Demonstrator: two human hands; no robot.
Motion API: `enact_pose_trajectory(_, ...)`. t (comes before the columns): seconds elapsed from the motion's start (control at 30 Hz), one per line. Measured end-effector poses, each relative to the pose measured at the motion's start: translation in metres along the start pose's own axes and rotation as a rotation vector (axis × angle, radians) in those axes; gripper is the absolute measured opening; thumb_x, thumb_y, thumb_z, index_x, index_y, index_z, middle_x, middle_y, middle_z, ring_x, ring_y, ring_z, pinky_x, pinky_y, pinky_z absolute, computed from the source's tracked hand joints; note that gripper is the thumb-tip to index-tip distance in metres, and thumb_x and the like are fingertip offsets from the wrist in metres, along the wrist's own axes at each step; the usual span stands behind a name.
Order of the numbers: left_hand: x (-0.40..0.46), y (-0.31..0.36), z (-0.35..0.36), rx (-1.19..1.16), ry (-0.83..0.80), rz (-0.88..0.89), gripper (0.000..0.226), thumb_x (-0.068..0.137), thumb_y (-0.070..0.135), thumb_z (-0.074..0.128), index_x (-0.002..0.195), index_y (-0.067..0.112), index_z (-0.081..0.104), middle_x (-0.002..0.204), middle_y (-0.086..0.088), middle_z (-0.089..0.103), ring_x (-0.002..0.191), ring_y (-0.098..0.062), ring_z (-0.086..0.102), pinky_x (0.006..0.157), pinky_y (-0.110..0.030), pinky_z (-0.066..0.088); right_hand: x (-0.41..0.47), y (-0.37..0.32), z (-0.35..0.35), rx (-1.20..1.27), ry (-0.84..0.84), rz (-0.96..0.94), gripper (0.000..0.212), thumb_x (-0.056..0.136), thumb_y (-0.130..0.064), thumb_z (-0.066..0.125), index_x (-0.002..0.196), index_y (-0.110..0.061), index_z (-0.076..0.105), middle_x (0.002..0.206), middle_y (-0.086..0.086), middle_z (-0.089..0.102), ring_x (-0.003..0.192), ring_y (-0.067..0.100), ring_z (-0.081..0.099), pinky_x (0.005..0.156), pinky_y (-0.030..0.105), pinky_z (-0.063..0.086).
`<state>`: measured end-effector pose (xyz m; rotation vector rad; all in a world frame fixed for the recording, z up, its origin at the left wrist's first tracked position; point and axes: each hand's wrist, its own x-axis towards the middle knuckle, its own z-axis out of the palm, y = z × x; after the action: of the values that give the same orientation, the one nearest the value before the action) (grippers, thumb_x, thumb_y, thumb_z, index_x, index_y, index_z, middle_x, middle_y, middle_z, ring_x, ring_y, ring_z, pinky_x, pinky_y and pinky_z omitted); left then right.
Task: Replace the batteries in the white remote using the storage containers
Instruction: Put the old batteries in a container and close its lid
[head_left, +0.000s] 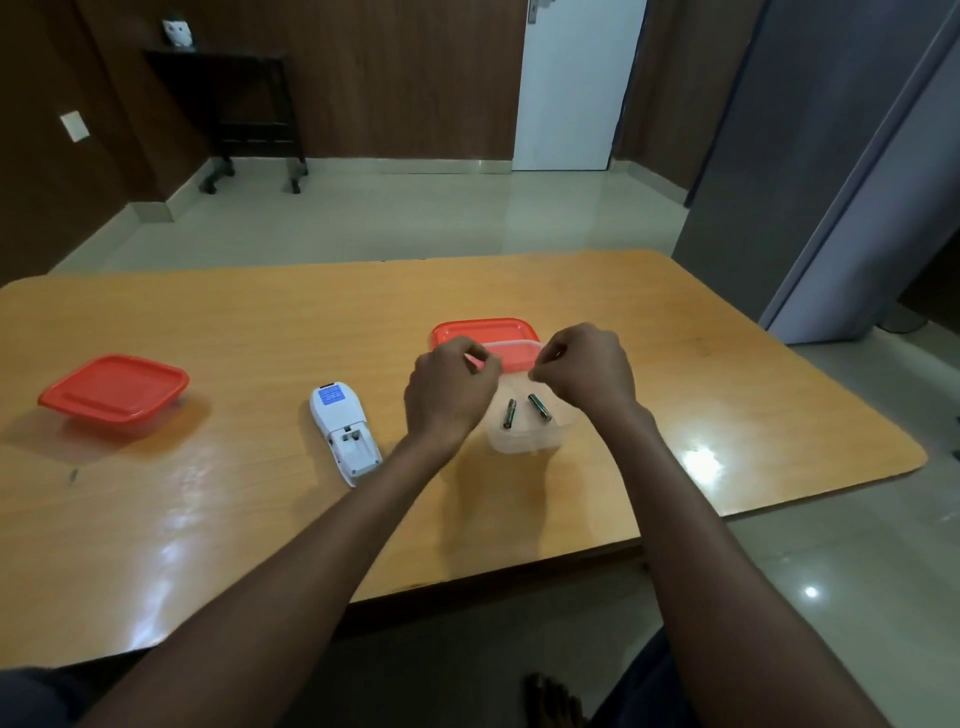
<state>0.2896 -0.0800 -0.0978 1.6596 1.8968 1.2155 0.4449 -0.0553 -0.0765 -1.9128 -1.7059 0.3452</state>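
Note:
The white remote (345, 431) lies back-up on the table, left of my hands, with its battery bay open and empty. A clear container (524, 439) stands to its right, and two dark batteries (509, 413) (540, 407) lie inside it. Its red lid (485, 332) sits at the container's far side, partly over the rim. My left hand (449, 389) and my right hand (587, 374) each pinch the lid's near edge above the container. A second container with a red lid (113, 389) stands closed at the far left.
The wooden table (260, 519) has rounded corners; its near edge runs under my forearms. Beyond it are a tiled floor, a black stand (249, 114) against the wall and a white door (571, 83). A grey cabinet (810, 156) stands at the right.

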Motion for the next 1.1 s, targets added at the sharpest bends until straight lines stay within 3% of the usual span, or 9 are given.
enact_pose_trajectory(0.13,0.028,-0.014,-0.01,-0.102,0.019,-0.195,0.017,0.089,0.032,0.059,0.095,0.024,0.073,0.087,0.002,0.073,0.082,-0.022,0.068,0.067,-0.029,0.048,0.026,0.003,0.002,0.148,0.014,0.091,0.004,0.075,-0.019,0.073,0.075,-0.016,0.076,0.078,0.003,0.074,0.076,0.024,0.069,0.067,0.032,0.057)
enact_pose_trajectory(0.27,0.071,-0.023,-0.003,-0.042,-0.143,-0.36,0.019,0.092,0.02,0.049,0.09,0.011,0.066,0.091,-0.008,0.068,0.083,-0.03,0.064,0.067,-0.029,0.045,0.063,0.009,0.018,0.132,-0.068,0.223,0.014,0.077,-0.016,0.062,0.072,-0.003,0.063,0.077,0.01,0.066,0.072,0.031,0.061,0.058,0.031,0.046)
enact_pose_trajectory(0.4,0.101,-0.029,0.013,-0.027,-0.199,-0.453,0.017,0.084,0.012,0.055,0.096,0.004,0.063,0.108,-0.018,0.068,0.096,-0.035,0.065,0.065,-0.03,0.044,0.09,0.006,0.029,0.13,-0.168,0.293,0.016,0.085,-0.018,0.061,0.09,-0.004,0.057,0.1,0.017,0.061,0.091,0.036,0.064,0.068,0.033,0.047)
enact_pose_trajectory(0.57,0.117,-0.033,0.022,-0.382,-0.118,-0.602,0.04,0.073,0.003,0.08,0.111,0.0,0.066,0.113,-0.016,0.07,0.099,-0.033,0.069,0.082,-0.037,0.059,0.106,-0.001,0.029,0.318,-0.195,0.39,0.021,0.078,-0.008,0.08,0.091,0.0,0.066,0.093,0.016,0.066,0.064,0.024,0.057,0.052,0.028,0.045)
enact_pose_trajectory(0.63,0.118,-0.027,0.018,-0.556,-0.033,-0.586,0.045,0.075,-0.005,0.078,0.118,0.008,0.069,0.113,-0.013,0.071,0.097,-0.028,0.07,0.082,-0.038,0.061,0.109,-0.002,0.025,0.494,-0.137,0.4,0.014,0.079,-0.004,0.078,0.091,-0.005,0.071,0.099,0.015,0.07,0.072,0.024,0.06,0.056,0.03,0.046)
enact_pose_trajectory(0.77,0.106,-0.007,-0.006,-0.821,0.11,-0.327,0.057,0.079,-0.008,0.074,0.125,0.021,0.06,0.11,-0.003,0.065,0.101,-0.023,0.069,0.081,-0.04,0.063,0.102,-0.015,0.007,0.758,-0.082,0.361,0.022,0.089,0.001,0.059,0.103,-0.01,0.071,0.11,0.015,0.073,0.099,0.029,0.07,0.06,0.033,0.055)
enact_pose_trajectory(0.87,0.086,0.009,-0.025,-0.64,0.141,0.048,0.049,0.082,-0.002,0.074,0.123,0.024,0.069,0.111,-0.001,0.067,0.097,-0.013,0.068,0.08,-0.028,0.06,0.079,-0.026,-0.01,0.919,-0.085,0.351,0.024,0.099,-0.02,0.054,0.105,-0.003,0.07,0.106,0.014,0.072,0.097,0.03,0.07,0.073,0.043,0.064)
enact_pose_trajectory(0.97,0.058,0.022,-0.034,-0.433,0.165,0.445,0.039,0.083,-0.002,0.073,0.115,0.021,0.076,0.105,-0.003,0.059,0.092,-0.011,0.062,0.083,-0.022,0.055,0.055,-0.028,-0.025,1.196,-0.182,0.4,0.054,0.1,-0.048,0.053,0.109,0.004,0.063,0.098,0.019,0.07,0.091,0.034,0.07,0.078,0.049,0.064)
enact_pose_trajectory(1.1,0.016,0.02,-0.034,-0.26,0.02,0.811,0.035,0.079,0.003,0.08,0.112,0.013,0.078,0.098,-0.007,0.067,0.095,-0.013,0.059,0.085,-0.024,0.051,0.03,-0.026,-0.041,1.235,-0.127,0.427,0.012,0.095,-0.011,0.061,0.091,-0.001,0.061,0.077,0.013,0.061,0.064,0.024,0.062,0.059,0.039,0.06)
